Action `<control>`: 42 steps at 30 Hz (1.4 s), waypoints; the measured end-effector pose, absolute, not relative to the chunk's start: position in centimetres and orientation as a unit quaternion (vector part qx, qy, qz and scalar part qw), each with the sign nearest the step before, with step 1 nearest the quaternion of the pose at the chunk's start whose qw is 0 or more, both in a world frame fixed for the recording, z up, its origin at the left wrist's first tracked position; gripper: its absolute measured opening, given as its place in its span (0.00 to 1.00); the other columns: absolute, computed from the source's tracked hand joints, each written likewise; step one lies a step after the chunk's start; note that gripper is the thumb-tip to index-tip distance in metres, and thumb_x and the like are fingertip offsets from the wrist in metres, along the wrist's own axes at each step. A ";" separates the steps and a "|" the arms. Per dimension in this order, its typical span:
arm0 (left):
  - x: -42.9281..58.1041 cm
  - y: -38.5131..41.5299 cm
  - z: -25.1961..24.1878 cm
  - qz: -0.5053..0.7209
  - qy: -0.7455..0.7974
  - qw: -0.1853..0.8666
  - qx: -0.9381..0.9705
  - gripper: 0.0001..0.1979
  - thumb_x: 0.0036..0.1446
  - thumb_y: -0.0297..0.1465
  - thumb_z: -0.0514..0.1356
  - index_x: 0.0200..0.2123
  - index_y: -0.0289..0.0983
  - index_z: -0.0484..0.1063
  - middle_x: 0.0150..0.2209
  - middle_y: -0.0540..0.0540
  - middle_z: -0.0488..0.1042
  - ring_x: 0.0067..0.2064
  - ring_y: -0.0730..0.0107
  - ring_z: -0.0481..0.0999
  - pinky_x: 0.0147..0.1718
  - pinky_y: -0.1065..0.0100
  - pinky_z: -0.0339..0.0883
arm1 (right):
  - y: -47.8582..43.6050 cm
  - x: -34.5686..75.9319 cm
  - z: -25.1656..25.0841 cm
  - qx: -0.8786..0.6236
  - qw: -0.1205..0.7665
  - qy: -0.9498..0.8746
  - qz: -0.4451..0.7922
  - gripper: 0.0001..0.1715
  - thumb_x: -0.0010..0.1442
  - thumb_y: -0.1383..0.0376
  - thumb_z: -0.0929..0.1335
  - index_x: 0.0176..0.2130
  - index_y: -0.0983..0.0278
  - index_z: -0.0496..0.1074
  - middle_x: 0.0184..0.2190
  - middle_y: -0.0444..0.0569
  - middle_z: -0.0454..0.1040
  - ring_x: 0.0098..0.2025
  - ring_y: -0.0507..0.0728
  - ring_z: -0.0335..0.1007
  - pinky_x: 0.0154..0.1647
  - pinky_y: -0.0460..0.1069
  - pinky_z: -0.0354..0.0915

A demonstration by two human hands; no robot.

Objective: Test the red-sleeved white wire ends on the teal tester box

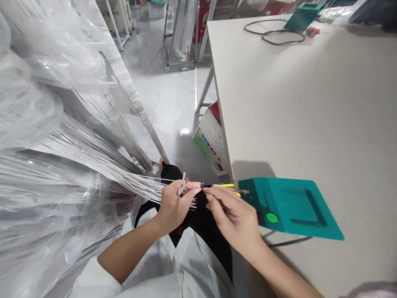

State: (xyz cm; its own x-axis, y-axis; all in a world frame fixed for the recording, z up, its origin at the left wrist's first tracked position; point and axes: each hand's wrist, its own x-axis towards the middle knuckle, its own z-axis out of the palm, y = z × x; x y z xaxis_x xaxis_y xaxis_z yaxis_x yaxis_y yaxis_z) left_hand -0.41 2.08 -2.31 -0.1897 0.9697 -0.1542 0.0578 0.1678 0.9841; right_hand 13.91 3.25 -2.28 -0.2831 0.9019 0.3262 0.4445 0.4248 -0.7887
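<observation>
A bundle of thin white wires [133,182] runs from the left into my left hand [176,203], which is closed around their end part. Between its fingers a short pale piece with a red tip [183,178] sticks up. My right hand [234,213] is closed in a pinch, its fingertips close to the left thumb and index finger; what lies in the pinch is too small to make out. Just behind the right fingers show a yellow part [228,186] and a metal tip, beside a teal device [285,203] with a round green button.
A pale table [294,124] stretches along the right, with a second teal device [302,16] and a looped black cord [276,35] at its far end. Clear plastic sheeting [40,95] covers more wires at left. A printed bag [211,140] stands beside the table.
</observation>
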 end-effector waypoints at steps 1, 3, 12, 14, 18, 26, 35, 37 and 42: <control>-0.4 2.1 -2.4 0.482 0.607 0.472 0.421 0.07 0.51 0.31 0.61 0.31 0.36 0.78 0.32 0.44 0.77 0.35 0.67 0.74 0.36 0.68 0.67 | 3.3 14.1 -2.2 -0.463 0.410 -0.730 0.291 0.09 0.58 0.70 0.64 0.39 0.62 0.72 0.35 0.50 0.74 0.35 0.55 0.72 0.37 0.50 0.69; -0.2 1.9 -2.6 0.473 0.614 0.468 0.425 0.07 0.50 0.32 0.62 0.31 0.36 0.78 0.31 0.45 0.77 0.32 0.68 0.74 0.33 0.69 0.66 | 3.4 14.2 -1.9 -0.478 0.430 -0.702 0.306 0.09 0.58 0.70 0.64 0.38 0.62 0.72 0.35 0.50 0.73 0.34 0.55 0.73 0.36 0.50 0.69; -0.2 1.5 -2.8 0.441 0.615 0.417 0.504 0.05 0.49 0.30 0.60 0.26 0.36 0.76 0.28 0.47 0.75 0.29 0.72 0.71 0.29 0.71 0.64 | 3.4 13.6 -1.7 -0.465 0.447 -0.699 0.308 0.04 0.56 0.68 0.67 0.32 0.61 0.73 0.28 0.48 0.74 0.29 0.53 0.70 0.30 0.48 0.68; -0.2 1.5 -2.3 0.441 0.611 0.452 0.477 0.06 0.50 0.31 0.60 0.28 0.35 0.76 0.27 0.47 0.75 0.29 0.72 0.71 0.30 0.71 0.64 | 3.5 13.6 -1.9 -0.471 0.442 -0.693 0.321 0.05 0.57 0.68 0.66 0.31 0.62 0.72 0.28 0.47 0.73 0.28 0.52 0.69 0.29 0.48 0.68; -0.3 1.7 -1.5 0.464 0.577 0.556 0.379 0.07 0.50 0.32 0.60 0.28 0.34 0.75 0.26 0.47 0.74 0.28 0.72 0.70 0.31 0.71 0.65 | 3.5 13.5 -2.2 -0.472 0.436 -0.663 0.385 0.07 0.59 0.66 0.65 0.31 0.63 0.71 0.25 0.45 0.70 0.24 0.51 0.66 0.26 0.47 0.65; -0.6 2.0 -1.4 0.458 0.565 0.597 0.338 0.08 0.48 0.32 0.62 0.28 0.32 0.76 0.24 0.47 0.74 0.26 0.71 0.70 0.28 0.69 0.64 | 4.0 14.9 -1.5 -0.479 0.472 -0.637 0.377 0.08 0.59 0.66 0.66 0.40 0.60 0.72 0.38 0.49 0.70 0.23 0.48 0.66 0.23 0.46 0.67; -1.5 2.2 -1.2 0.395 0.549 0.540 0.501 0.04 0.48 0.27 0.60 0.25 0.36 0.76 0.27 0.48 0.75 0.31 0.70 0.71 0.35 0.69 0.63 | 6.7 16.0 1.7 -0.315 0.266 -0.844 0.343 0.10 0.60 0.68 0.64 0.35 0.59 0.75 0.32 0.48 0.74 0.32 0.51 0.72 0.30 0.45 0.68; -2.0 2.4 -1.0 0.392 0.519 0.558 0.515 0.05 0.48 0.26 0.61 0.24 0.36 0.76 0.26 0.48 0.74 0.31 0.70 0.71 0.35 0.69 0.63 | 7.0 15.9 2.2 -0.293 0.252 -0.848 0.363 0.11 0.60 0.68 0.63 0.34 0.59 0.75 0.31 0.47 0.74 0.31 0.50 0.71 0.29 0.44 0.67; -2.1 2.7 -1.2 0.438 0.468 0.655 0.400 0.07 0.48 0.32 0.64 0.24 0.34 0.75 0.20 0.51 0.69 0.24 0.76 0.66 0.26 0.72 0.60 | 6.3 14.7 1.9 -0.357 0.353 -0.710 0.493 0.09 0.57 0.62 0.67 0.30 0.63 0.74 0.32 0.49 0.73 0.26 0.49 0.68 0.23 0.44 0.66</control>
